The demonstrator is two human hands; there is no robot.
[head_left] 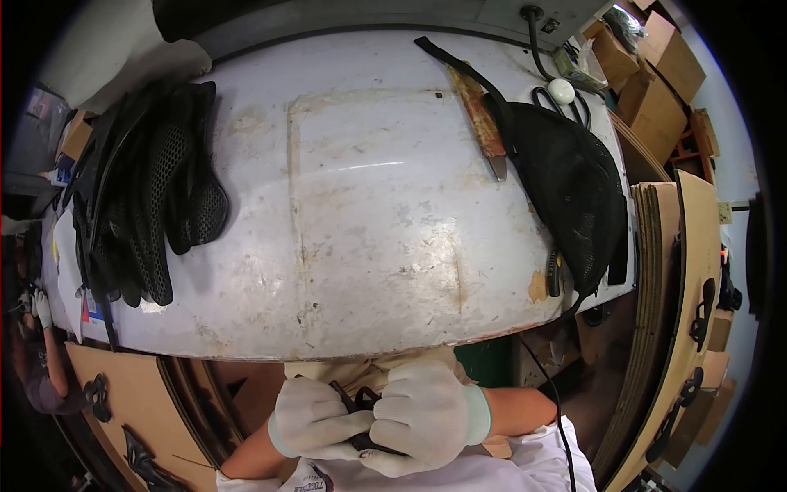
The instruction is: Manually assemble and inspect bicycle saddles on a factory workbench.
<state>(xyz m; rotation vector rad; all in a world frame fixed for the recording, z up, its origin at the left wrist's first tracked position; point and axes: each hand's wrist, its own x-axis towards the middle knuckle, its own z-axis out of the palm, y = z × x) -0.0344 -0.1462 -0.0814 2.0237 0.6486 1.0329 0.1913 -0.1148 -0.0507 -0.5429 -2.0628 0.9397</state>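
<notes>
My left hand [316, 416] and my right hand [420, 416], both in white gloves with pale green cuffs, are close together in front of my body, just off the table's near edge. Between them is a small black strap-like piece [365, 400], mostly covered by the curled fingers; its full shape is hidden. On the table's left side lies a stack of black mesh-panelled pieces [160, 180]. At the right lies a black mesh pouch [566, 180] with a long strap. Beside it is a blade-like tool with a worn, brown-wrapped body [478, 115] and a metal tip.
The white worktable [369, 221] is stained. Black looped handles [580, 107] and a white ball [561, 91] lie far right, a yellow-black tool [554, 272] nearer. Cardboard sheets [689, 271] stand right; a black cord [559, 394] hangs by my right arm. Another person's gloved hand [41, 307] shows far left.
</notes>
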